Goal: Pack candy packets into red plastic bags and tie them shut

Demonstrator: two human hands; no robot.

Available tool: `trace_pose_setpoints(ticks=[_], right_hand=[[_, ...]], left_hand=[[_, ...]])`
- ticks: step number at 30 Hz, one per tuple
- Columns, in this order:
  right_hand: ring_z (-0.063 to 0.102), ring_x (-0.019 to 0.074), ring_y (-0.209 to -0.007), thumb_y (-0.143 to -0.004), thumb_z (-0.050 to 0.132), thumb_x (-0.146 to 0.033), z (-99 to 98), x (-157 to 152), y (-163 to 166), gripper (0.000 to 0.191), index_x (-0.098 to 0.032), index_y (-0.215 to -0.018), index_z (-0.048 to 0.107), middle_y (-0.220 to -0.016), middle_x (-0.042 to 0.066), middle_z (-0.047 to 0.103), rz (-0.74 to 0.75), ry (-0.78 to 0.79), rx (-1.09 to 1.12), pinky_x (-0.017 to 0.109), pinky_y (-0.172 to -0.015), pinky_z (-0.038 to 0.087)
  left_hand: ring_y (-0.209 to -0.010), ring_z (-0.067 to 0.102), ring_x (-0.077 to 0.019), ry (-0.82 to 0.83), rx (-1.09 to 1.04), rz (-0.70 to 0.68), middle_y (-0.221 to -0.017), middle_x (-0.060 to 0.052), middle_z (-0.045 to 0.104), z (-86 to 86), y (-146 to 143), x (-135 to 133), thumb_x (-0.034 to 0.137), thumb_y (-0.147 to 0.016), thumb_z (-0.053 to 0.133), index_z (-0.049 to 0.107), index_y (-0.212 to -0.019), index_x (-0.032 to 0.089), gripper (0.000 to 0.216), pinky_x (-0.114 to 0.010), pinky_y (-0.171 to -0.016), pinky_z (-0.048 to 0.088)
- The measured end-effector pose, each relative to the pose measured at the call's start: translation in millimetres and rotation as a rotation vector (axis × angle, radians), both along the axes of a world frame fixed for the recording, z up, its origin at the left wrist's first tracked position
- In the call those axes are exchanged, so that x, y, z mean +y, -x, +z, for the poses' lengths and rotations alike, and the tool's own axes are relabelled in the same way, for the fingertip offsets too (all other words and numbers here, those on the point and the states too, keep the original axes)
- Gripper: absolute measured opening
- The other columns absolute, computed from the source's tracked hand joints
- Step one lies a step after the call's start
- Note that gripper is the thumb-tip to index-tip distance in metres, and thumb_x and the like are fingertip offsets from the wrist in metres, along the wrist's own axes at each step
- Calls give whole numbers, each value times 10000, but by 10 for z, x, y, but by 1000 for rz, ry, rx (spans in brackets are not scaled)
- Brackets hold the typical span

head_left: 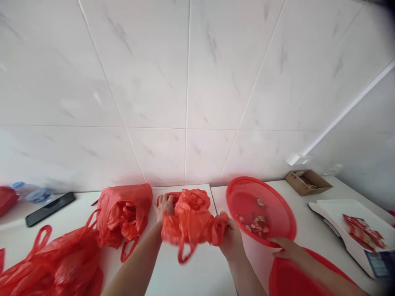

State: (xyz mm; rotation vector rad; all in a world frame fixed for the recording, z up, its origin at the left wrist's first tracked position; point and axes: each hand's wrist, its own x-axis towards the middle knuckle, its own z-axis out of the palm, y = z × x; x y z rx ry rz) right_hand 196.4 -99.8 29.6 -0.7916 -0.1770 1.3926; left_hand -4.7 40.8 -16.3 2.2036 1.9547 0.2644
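step: spreading red bag [191, 220] | left hand [164, 206], right hand [232, 240] both grip its edges | next: firmer pull apart needs care, thin plastic

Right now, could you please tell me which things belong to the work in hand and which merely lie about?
In hand:
left hand
right hand
crumpled red plastic bag

Lying about:
round red plastic basin, held by another person's hand
black phone
brown cardboard box

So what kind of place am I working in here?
Probably a kitchen or small food-packing counter: a marble-look tiled wall, a white worktop, a red basin of food scraps, red plastic bags and what looks like a scale.
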Motion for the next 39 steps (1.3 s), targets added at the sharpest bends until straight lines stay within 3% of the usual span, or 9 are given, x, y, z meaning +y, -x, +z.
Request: trace_pose_setpoints(ticks=[7,11,14,20,24,28,31,34,39], right_hand=[[622,177,-665,-626,661,-287,-308,-378,-147,85,-239,-614,591,-651,-9,660,-161,180,118,327,-706,511],[643,205,-704,-607,679,-319,-425,-546,-96,121,-223,-625,608,-676,18,687,-131,234,188,354,-725,520],[636,186,-677,-638,653,-320,-495,-595,-56,125,-222,-610,581,-646,0,672,-91,231,115,336,-717,515],[628,156,-687,-700,637,-259,-542,-543,109,58,-212,-687,607,-686,-19,685,8,176,89,293,-692,501],[648,167,-799,-708,665,-221,-499,-642,125,135,-213,-842,648,-840,-5,716,99,111,86,306,-745,504],[643,189,-962,-719,707,-254,-516,-857,9,181,-237,-885,638,-1002,17,714,149,122,-7,355,-846,493],[608,218,-1085,-714,706,-341,-619,-1007,-34,220,-240,-894,629,-1079,45,701,174,232,-139,373,-892,469],[615,246,-1061,-716,658,-410,-771,-1110,21,261,-241,-914,633,-1023,50,702,234,361,-469,385,-862,471],[595,286,-1101,-650,614,-272,-1033,-1184,292,347,-204,-987,665,-1105,111,662,227,349,-1200,401,-974,436]], left_hand=[[-1383,241,-351,48,10,33,-1513,-152,303,84,-72,180,282,-759,592,356,-1397,244,681,-626,-1021,287],[-1447,127,-312,-11,-59,-93,-1581,-91,203,246,-25,-148,140,-725,575,342,-1430,270,754,-568,-1103,233],[-1432,208,-287,-4,-352,-253,-1555,-47,291,380,37,-643,186,-804,535,432,-1389,280,601,-477,-1140,240],[-1136,568,-277,620,-857,-408,-1357,-98,545,341,18,-1495,240,-661,744,300,-1475,255,928,-361,-905,493],[-887,654,-210,682,-938,-312,-989,-28,715,288,54,-1652,131,-688,603,652,-1113,195,432,-306,-786,515],[-747,667,-186,608,-1113,-225,-824,-17,716,503,217,-1515,129,-705,546,675,-922,158,254,-265,-667,518],[-723,670,-184,326,-1048,-190,-805,-22,717,785,332,-1229,171,-742,545,671,-955,156,248,-261,-648,524],[-831,677,-200,-13,-850,-122,-904,-35,725,1038,384,-853,205,-784,518,647,-1065,168,311,-280,-729,530],[-1068,605,-247,-148,-654,-89,-1141,-51,673,1226,252,-269,174,-813,487,593,-1212,257,421,-376,-942,448]])
